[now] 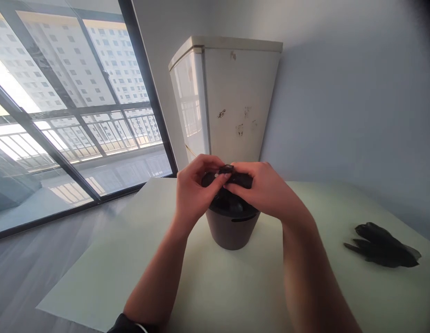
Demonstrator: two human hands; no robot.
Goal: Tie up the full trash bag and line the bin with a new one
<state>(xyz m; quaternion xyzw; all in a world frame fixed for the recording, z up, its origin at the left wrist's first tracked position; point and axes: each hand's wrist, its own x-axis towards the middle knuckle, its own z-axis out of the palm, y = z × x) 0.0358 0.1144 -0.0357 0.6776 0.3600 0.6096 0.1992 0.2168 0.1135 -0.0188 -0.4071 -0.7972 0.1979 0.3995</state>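
Black plastic bag (232,202), seen in the head view, sits at the mouth of a brown-grey bin (232,235), its glossy film showing over the top and a bunched bit raised above it between the person's fingers. The left hand (196,189) pinches this bunch from one side, thumb against fingertips; the right hand (265,187) grips it from the other, thumb below and fingers curled over the top. Whether the film is knotted or merely gathered there, I cannot tell.

The bag should be light and limp, with no stiffness of its own, and its shine suggests a slick surface that could slide between bare fingertips. Thin film like this would probably stretch or tear if pulled hard at one spot, so the gathered, doubled part is the best place to hold, with finger pads rather than nails. How full it is cannot be seen, so its weight is unsure.

The bin stands upright on a pale green table (132,236), with a dark slot (244,218) near its rim. Well apart, to the right, lies a crumpled dark bundle (384,245).
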